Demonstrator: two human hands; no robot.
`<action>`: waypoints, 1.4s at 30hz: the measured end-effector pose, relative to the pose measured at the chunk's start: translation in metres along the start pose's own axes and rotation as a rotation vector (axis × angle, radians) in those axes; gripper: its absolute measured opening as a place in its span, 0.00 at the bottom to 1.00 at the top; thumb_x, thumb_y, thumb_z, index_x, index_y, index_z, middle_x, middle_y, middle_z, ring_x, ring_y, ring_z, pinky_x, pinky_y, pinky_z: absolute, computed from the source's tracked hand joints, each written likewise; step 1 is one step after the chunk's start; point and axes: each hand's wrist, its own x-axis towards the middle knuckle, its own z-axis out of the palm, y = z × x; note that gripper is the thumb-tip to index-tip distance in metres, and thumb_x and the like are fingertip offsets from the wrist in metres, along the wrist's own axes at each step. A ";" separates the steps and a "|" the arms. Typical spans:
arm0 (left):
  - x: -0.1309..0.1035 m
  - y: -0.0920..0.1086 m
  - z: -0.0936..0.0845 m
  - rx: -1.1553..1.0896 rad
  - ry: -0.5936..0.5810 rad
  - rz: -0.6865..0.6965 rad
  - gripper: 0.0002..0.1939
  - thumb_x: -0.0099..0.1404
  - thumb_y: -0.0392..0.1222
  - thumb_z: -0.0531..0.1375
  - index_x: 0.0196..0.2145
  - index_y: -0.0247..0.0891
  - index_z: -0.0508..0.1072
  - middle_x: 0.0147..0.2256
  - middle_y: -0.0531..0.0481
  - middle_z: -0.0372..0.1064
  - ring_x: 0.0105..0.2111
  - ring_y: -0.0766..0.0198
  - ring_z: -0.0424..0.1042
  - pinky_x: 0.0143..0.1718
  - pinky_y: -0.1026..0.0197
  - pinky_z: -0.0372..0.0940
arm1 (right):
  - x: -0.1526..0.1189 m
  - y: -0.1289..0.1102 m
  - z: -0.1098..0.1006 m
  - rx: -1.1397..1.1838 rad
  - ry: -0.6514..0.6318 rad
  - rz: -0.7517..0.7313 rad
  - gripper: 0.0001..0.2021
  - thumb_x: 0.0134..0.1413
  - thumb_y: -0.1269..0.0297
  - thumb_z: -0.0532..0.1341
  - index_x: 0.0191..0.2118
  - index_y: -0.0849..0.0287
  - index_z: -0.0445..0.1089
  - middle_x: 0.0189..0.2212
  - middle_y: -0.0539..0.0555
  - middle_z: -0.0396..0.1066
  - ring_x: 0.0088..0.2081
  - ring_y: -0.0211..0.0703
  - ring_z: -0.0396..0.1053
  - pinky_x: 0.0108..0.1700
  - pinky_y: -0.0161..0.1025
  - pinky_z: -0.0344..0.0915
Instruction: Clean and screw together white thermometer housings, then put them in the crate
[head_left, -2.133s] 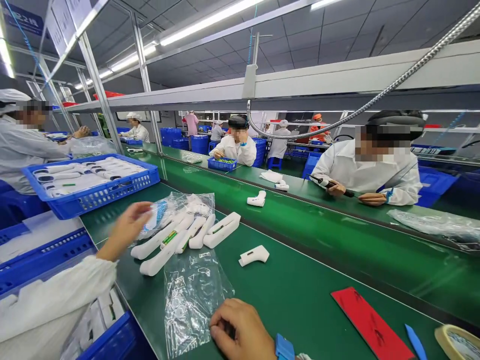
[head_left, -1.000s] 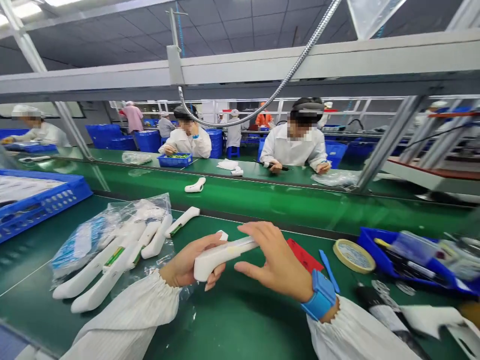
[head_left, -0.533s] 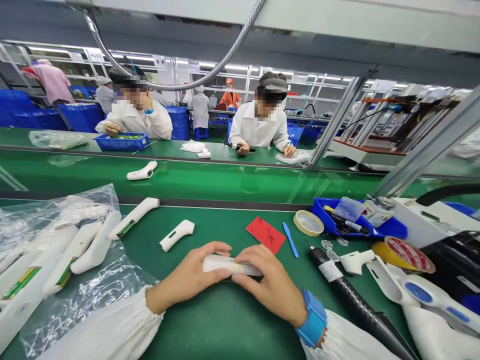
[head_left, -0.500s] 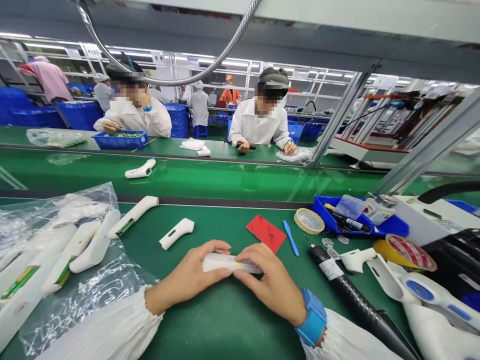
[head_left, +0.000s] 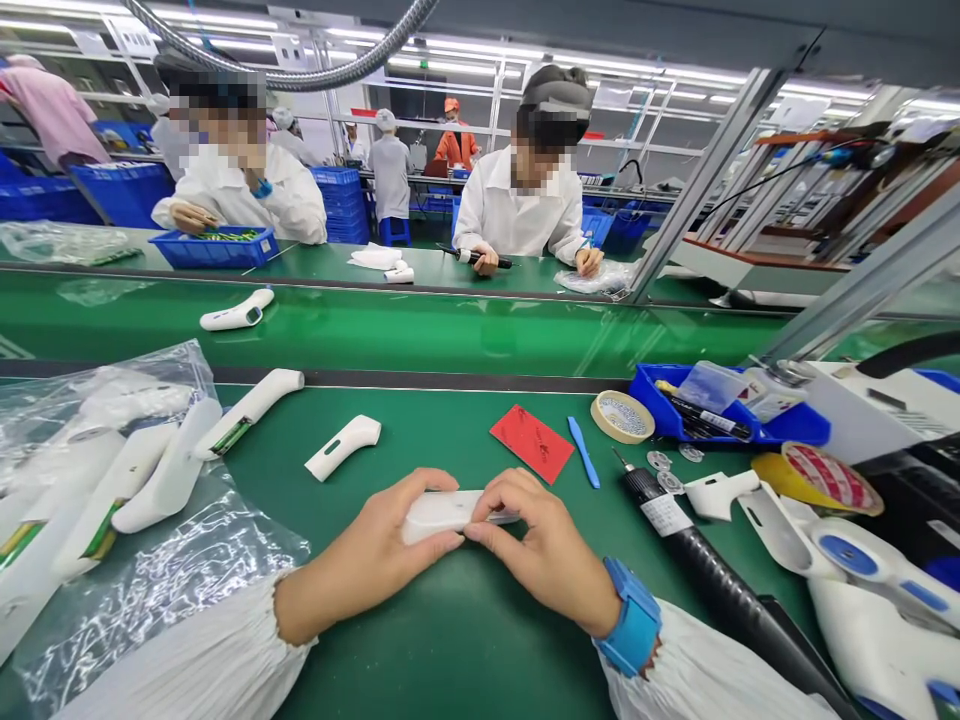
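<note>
My left hand [head_left: 379, 530] grips the left end of a white plastic thermometer housing [head_left: 439, 512], thumb in front and fingers behind. Pinching its right half, my right hand [head_left: 544, 535] covers much of that end with bent fingers. The housing lies lengthwise between both hands, low over the green bench. Beyond my left hand is a loose white shell piece [head_left: 343, 447] with a slot. A red card [head_left: 531, 443] and a blue pry tool [head_left: 583, 452] lie behind my right hand.
At left, a clear plastic bag [head_left: 255, 535] carries several white housings with green boards. A black electric screwdriver [head_left: 667, 530], tape roll [head_left: 622, 417], blue parts tray [head_left: 697, 405] and white shells [head_left: 877, 640] crowd the right. Across the green belt [head_left: 420, 335], co-workers sit.
The view has tilted down and shifted slightly. My right fingers have shifted a little on the housing, and both hands still hold it. The thermometer on the belt has moved left.
</note>
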 end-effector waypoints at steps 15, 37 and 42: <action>-0.001 -0.002 0.000 -0.016 -0.010 -0.023 0.17 0.59 0.48 0.55 0.46 0.46 0.61 0.43 0.52 0.65 0.37 0.61 0.66 0.35 0.64 0.60 | 0.001 0.004 0.000 0.018 0.024 0.017 0.04 0.46 0.68 0.64 0.31 0.56 0.70 0.29 0.50 0.67 0.35 0.40 0.66 0.34 0.35 0.63; -0.003 -0.005 0.001 0.012 -0.002 0.029 0.18 0.59 0.48 0.55 0.47 0.46 0.59 0.46 0.51 0.63 0.42 0.60 0.65 0.40 0.63 0.60 | 0.001 0.003 -0.001 0.053 -0.003 0.028 0.05 0.45 0.67 0.63 0.24 0.57 0.66 0.24 0.48 0.65 0.31 0.38 0.65 0.32 0.34 0.62; -0.002 -0.004 0.001 0.019 -0.018 0.027 0.19 0.60 0.48 0.55 0.48 0.46 0.58 0.46 0.51 0.63 0.40 0.61 0.65 0.39 0.63 0.60 | 0.000 0.003 0.001 0.034 0.022 0.009 0.06 0.47 0.66 0.63 0.33 0.56 0.67 0.25 0.48 0.64 0.32 0.38 0.64 0.33 0.34 0.62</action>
